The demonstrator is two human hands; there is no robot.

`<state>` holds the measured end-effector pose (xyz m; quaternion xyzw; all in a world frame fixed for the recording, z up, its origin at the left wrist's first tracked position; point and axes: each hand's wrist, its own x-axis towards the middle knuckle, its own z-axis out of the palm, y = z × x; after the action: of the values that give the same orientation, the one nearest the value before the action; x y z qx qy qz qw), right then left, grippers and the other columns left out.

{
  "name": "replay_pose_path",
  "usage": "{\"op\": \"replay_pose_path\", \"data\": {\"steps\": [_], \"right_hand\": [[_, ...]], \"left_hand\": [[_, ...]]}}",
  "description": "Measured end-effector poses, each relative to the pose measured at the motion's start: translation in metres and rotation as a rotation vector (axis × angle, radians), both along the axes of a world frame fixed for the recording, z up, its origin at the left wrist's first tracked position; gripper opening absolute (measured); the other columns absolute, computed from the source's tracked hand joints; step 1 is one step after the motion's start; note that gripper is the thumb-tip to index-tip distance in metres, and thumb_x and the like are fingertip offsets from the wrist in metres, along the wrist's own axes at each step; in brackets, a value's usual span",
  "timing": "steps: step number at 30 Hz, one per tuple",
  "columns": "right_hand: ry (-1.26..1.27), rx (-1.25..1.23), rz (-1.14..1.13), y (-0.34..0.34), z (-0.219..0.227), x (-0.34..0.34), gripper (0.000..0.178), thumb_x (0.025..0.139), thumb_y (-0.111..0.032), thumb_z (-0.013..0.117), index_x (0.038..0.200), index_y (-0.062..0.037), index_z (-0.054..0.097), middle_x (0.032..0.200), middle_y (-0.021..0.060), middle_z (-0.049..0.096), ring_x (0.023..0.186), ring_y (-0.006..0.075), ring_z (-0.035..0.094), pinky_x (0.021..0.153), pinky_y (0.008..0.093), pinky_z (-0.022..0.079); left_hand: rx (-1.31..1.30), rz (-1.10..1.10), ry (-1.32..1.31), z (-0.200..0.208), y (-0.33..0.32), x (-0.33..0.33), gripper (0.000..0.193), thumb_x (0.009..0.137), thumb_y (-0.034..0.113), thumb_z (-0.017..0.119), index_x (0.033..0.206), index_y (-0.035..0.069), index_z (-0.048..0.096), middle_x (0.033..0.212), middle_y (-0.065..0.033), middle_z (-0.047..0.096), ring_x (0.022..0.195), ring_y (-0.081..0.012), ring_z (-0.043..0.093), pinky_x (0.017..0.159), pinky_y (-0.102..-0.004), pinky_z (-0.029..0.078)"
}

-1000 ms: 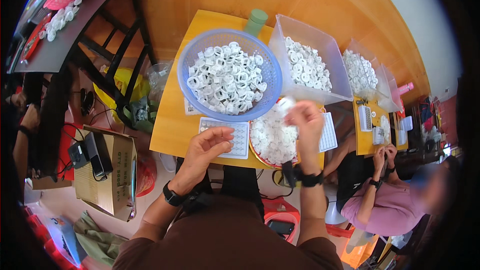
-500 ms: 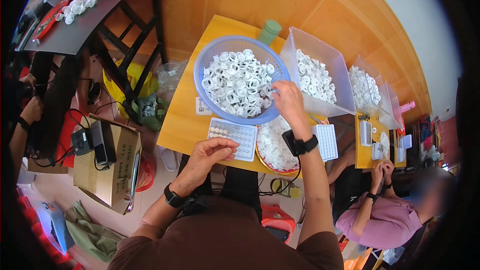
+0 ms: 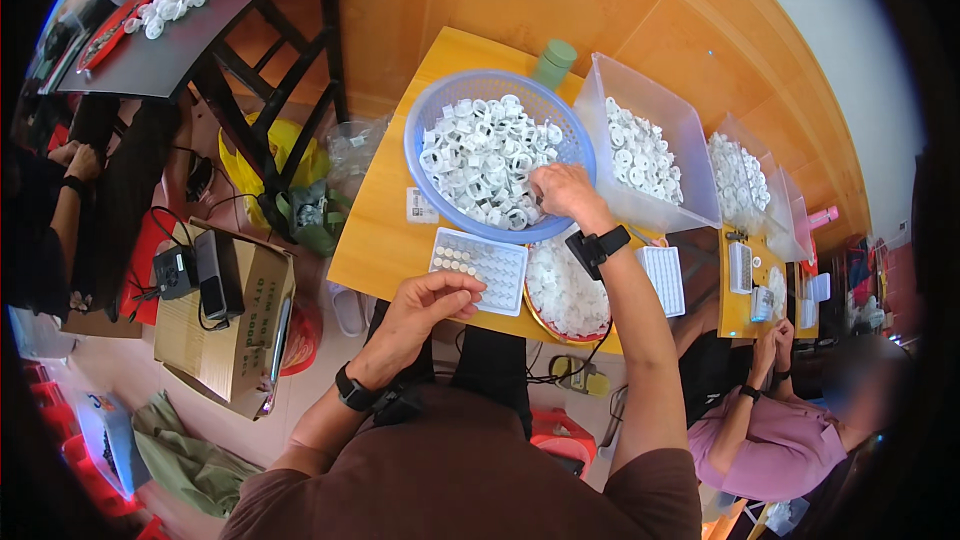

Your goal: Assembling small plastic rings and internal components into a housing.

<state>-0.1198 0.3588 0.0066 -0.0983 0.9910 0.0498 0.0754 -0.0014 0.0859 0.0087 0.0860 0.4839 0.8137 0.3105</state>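
Observation:
A blue plastic basket on the yellow table holds a heap of small white plastic parts, many of them ring-shaped. At its right side, my right hand reaches over the rim, fingers curled down onto the heap; whatever they grip is hidden. My left hand hovers by the front edge of a white tray, thumb and fingertips pinched together. Anything between them is too small to make out. Small round cream-coloured pieces sit in some of the tray's left-hand pockets.
Right of the tray stands a round dish of translucent white pieces. A clear bin of white parts and a green container stand farther back. Another white tray lies right. A co-worker in a pink shirt sits at right.
My right hand has moved a little left and deeper over the heap in the basket. My left hand stays pinched near the tray. The whole view has shifted slightly.

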Motion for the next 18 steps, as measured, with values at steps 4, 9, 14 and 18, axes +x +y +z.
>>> {"op": "replay_pose_path", "data": {"steps": [4,9,14,18], "right_hand": [[-0.126,-0.131,-0.028,0.006,0.007,0.000,0.012,0.061,-0.006,0.064,0.071,-0.0104,0.061,0.080,0.0089,0.064,0.081,0.0289,0.060,0.068,0.0385,0.047],[-0.054,-0.312,-0.067,0.016,0.017,0.000,0.010,0.060,-0.007,0.063,0.070,-0.0087,0.060,0.074,0.0087,0.063,0.076,0.0243,0.062,0.064,0.0367,0.048],[-0.406,-1.263,-0.375,0.014,0.034,0.011,0.018,0.074,-0.014,0.064,0.086,-0.0037,0.057,0.077,0.0032,0.058,0.074,0.0154,0.062,0.064,0.0286,0.051],[-0.650,-1.828,-0.428,0.004,0.042,0.037,0.020,0.082,-0.014,0.056,0.099,-0.0044,0.053,0.090,0.0039,0.057,0.078,0.0193,0.063,0.074,0.0316,0.052]], "left_hand": [[-0.005,0.004,-0.020,0.001,0.003,0.000,0.017,0.087,0.008,0.053,0.101,0.001,0.061,0.095,-0.0052,0.062,0.083,-0.0106,0.058,0.076,-0.0242,0.048],[0.016,0.003,-0.045,-0.007,0.003,-0.003,0.019,0.088,0.011,0.055,0.103,0.002,0.061,0.097,-0.0050,0.062,0.081,-0.0097,0.058,0.076,-0.0236,0.047],[-0.001,-0.007,-0.056,-0.004,0.004,-0.007,0.020,0.088,0.011,0.055,0.105,0.003,0.060,0.094,-0.0041,0.061,0.080,-0.0092,0.057,0.076,-0.0238,0.047],[-0.013,0.057,0.021,0.010,0.010,-0.016,0.027,0.085,0.009,0.058,0.112,0.003,0.057,0.099,-0.0034,0.056,0.082,-0.0092,0.055,0.076,-0.0239,0.046]]}}
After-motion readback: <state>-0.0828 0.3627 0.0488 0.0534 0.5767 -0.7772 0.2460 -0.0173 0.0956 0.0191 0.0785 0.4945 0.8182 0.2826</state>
